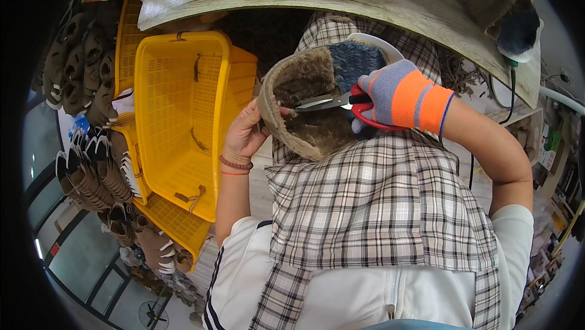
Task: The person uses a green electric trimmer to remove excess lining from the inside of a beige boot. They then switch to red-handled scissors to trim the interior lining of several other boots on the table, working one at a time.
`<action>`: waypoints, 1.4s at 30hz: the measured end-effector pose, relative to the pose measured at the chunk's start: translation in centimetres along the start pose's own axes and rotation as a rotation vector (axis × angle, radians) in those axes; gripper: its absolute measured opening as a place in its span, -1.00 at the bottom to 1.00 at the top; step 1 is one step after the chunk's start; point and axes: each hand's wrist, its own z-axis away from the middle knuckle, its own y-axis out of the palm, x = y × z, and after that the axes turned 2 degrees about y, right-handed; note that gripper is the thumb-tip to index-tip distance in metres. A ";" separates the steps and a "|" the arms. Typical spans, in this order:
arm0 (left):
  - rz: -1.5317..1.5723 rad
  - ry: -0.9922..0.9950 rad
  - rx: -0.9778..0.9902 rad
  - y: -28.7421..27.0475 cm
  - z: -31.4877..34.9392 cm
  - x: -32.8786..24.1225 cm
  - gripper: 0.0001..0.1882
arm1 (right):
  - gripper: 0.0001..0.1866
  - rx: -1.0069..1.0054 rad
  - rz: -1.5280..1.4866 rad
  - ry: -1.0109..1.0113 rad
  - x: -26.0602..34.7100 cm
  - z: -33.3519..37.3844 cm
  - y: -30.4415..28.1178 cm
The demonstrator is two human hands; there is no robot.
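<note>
A brown boot upper with a fuzzy lining (pixel 298 77) rests on my lap against the plaid apron (pixel 359 208). Inside it shows a dark blue patch, and a white rim curves along its far right side. Bare, with beads at the wrist, my left hand (pixel 242 134) pinches the upper's left edge between thumb and fingers. Red-handled scissors (pixel 326 103) are gripped in my right hand (pixel 399 95), which wears a grey and orange glove. Their blades reach into the opening, pointing left toward my left fingers, and look slightly parted.
A yellow plastic basket (pixel 177 123) stands at my left, with more yellow crates around it. Brown shoes (pixel 91 165) fill the racks farther left. Ahead of me curves a wood-patterned tabletop (pixel 365 1), with a black cable (pixel 513 92) hanging at its right end.
</note>
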 end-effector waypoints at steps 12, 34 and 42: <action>0.027 0.022 -0.060 1.1 -0.2 -0.1 -0.64 | -0.63 0.056 0.013 -0.012 -0.4 -0.5 -0.4; -0.969 0.928 0.008 19.3 -2.6 -2.8 -0.74 | -0.54 -0.577 -2.224 -0.743 -4.9 8.4 4.7; -1.242 0.866 0.177 22.7 -7.0 0.3 -0.39 | -0.50 -0.778 -2.368 -0.753 -5.6 9.3 5.9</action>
